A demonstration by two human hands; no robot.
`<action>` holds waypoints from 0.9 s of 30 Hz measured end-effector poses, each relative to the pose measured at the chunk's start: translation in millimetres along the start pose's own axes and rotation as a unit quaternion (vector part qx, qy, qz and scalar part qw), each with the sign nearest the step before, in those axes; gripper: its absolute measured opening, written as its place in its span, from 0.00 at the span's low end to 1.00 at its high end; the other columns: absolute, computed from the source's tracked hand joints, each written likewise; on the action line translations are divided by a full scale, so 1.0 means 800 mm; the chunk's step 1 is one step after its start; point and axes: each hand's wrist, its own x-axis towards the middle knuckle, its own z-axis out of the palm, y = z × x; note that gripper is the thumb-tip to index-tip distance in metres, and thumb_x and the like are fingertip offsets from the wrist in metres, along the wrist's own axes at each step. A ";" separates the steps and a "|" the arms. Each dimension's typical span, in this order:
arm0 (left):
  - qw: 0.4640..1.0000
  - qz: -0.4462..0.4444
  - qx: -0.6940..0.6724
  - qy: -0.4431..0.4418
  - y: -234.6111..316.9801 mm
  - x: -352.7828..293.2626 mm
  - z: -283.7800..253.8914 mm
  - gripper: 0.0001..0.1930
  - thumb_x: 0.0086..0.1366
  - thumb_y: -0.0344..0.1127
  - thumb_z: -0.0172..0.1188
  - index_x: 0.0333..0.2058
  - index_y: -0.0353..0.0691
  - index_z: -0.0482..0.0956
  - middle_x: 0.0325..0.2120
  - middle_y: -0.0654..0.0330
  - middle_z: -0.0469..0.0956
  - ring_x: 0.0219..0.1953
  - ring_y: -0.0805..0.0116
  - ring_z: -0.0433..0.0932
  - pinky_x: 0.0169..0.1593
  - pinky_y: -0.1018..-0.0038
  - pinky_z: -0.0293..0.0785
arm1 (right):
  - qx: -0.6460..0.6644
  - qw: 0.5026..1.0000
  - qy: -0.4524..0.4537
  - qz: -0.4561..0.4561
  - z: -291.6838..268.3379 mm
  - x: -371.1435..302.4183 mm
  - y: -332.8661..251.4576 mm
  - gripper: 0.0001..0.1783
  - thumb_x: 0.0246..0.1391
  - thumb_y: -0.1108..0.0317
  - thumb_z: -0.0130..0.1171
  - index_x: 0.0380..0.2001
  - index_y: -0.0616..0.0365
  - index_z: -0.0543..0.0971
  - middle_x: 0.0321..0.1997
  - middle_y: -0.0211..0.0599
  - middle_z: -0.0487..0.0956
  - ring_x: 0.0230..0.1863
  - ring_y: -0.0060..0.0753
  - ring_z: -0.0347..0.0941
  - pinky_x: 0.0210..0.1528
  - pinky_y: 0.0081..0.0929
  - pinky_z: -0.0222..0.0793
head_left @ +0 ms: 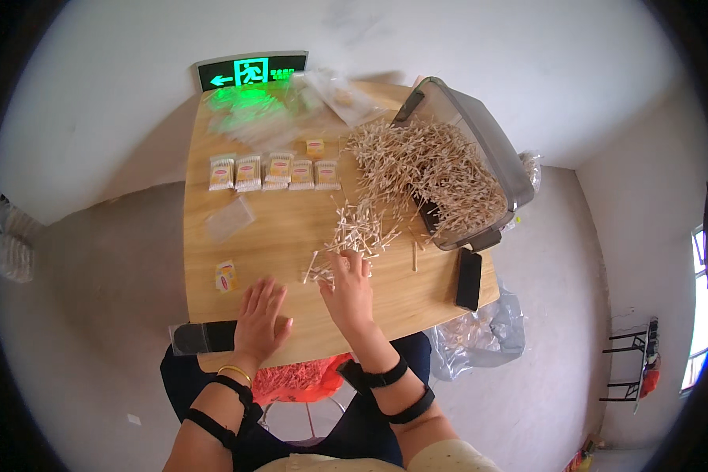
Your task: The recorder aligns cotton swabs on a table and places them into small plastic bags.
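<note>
A small loose pile of cotton swabs (358, 228) lies mid-table, and the fingers of my right hand (350, 295) rest on its near edge. The thumb is apart from the curved fingers, and swabs show around them. Flat on the wood near the front edge lies my left hand (261, 321), fingers stretched out and holding nothing. Beside its wrist is a flat black oblong (204, 338) partly under clear plastic. Farther up, a big heap of swabs (440, 173) spills from a tipped grey see-through bin (492, 126). Small yellow-and-white cards (226, 276) sit beyond my left hand.
Several filled swab packs (279, 170) stand in a row at the back left, near a clear empty bag (230, 219). More plastic bags (252, 114) lie below a green exit sign (251, 72). A black oblong box (469, 279) is at the right edge.
</note>
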 end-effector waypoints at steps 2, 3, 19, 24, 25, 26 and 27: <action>1.000 0.001 0.001 0.004 -0.001 -0.001 -0.002 0.37 0.63 0.46 0.62 0.68 0.41 0.64 0.71 0.45 0.57 0.74 0.44 0.53 0.76 0.49 0.46 | 0.066 0.997 0.030 -0.005 -0.010 -0.006 0.004 0.24 0.48 0.69 0.71 0.51 0.52 0.77 0.53 0.42 0.73 0.56 0.51 0.70 0.51 0.46 0.73; 1.000 0.007 -0.002 0.011 0.001 0.000 -0.003 0.36 0.63 0.47 0.61 0.68 0.41 0.64 0.71 0.45 0.57 0.74 0.44 0.53 0.76 0.49 0.47 | 0.065 0.997 0.028 -0.005 -0.019 -0.009 0.015 0.24 0.48 0.69 0.71 0.51 0.52 0.77 0.53 0.42 0.73 0.56 0.51 0.70 0.51 0.46 0.73; 0.993 -0.022 -0.099 0.062 0.008 0.002 -0.012 0.45 0.57 0.46 0.72 0.68 0.40 0.59 0.69 0.45 0.59 0.72 0.42 0.56 0.75 0.48 0.51 | 0.117 0.991 -0.002 0.066 0.015 -0.057 0.070 0.27 0.47 0.66 0.72 0.49 0.57 0.72 0.47 0.48 0.73 0.51 0.55 0.69 0.55 0.46 0.67; 0.993 0.060 -0.076 0.074 0.049 0.052 -0.001 0.50 0.52 0.46 0.77 0.69 0.41 0.58 0.70 0.45 0.57 0.72 0.40 0.56 0.74 0.45 0.51 | 0.051 0.998 0.031 -0.031 -0.012 -0.044 0.090 0.32 0.48 0.70 0.69 0.58 0.53 0.73 0.54 0.44 0.73 0.56 0.54 0.67 0.61 0.48 0.63; 0.992 0.071 -0.081 0.063 0.061 0.066 0.001 0.48 0.53 0.46 0.76 0.69 0.41 0.59 0.70 0.48 0.57 0.72 0.42 0.56 0.74 0.45 0.50 | 0.060 0.997 0.016 -0.044 -0.008 -0.039 0.089 0.35 0.47 0.70 0.70 0.61 0.48 0.73 0.57 0.40 0.73 0.59 0.51 0.66 0.62 0.47 0.62; 0.992 0.073 -0.081 0.061 0.068 0.081 0.007 0.48 0.53 0.46 0.76 0.69 0.41 0.59 0.70 0.48 0.57 0.72 0.42 0.56 0.74 0.45 0.50 | 0.061 0.997 0.017 -0.041 -0.004 -0.034 0.088 0.35 0.47 0.70 0.70 0.61 0.48 0.73 0.57 0.40 0.73 0.59 0.51 0.66 0.62 0.47 0.62; 0.992 0.090 -0.065 0.061 0.068 0.092 0.018 0.48 0.53 0.45 0.75 0.69 0.41 0.60 0.70 0.50 0.58 0.73 0.44 0.56 0.74 0.45 0.50 | 0.036 0.998 -0.001 -0.054 0.000 -0.028 0.081 0.35 0.47 0.69 0.70 0.61 0.46 0.73 0.56 0.39 0.74 0.59 0.50 0.67 0.62 0.47 0.62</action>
